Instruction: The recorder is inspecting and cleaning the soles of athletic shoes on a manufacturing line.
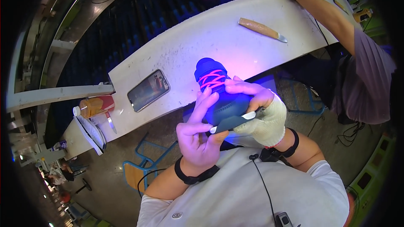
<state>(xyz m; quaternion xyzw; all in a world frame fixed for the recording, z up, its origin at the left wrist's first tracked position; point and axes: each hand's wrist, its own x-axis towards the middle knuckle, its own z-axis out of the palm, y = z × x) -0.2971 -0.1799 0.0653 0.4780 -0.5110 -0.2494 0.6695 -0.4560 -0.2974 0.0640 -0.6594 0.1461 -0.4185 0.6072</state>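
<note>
A dark sneaker (pixel 229 103) with bright pink laces (pixel 212 78) is held in front of my chest, its collar pointing away from me and its toe toward me. My left hand (pixel 200 136), without a glove, grips the left side of the toe, with fingers laid along the upper. On the opposite side my right hand (pixel 265 111), in a pale knit glove with bare fingertips, does the same. Between the two thumbs a dark flap (pixel 230 123) shows at the toe end. Small white patches mark its ends; whether they belong to the shoe or the thumbs is unclear.
On the white curved table (pixel 181 33) lie a phone (pixel 148 90), a wooden-handled knife (pixel 263 29), a second blade (pixel 111 122) and a bottle (pixel 94 106). Another person's arm (pixel 324 14) reaches across at right. A blue-framed stool (pixel 145 162) stands below left.
</note>
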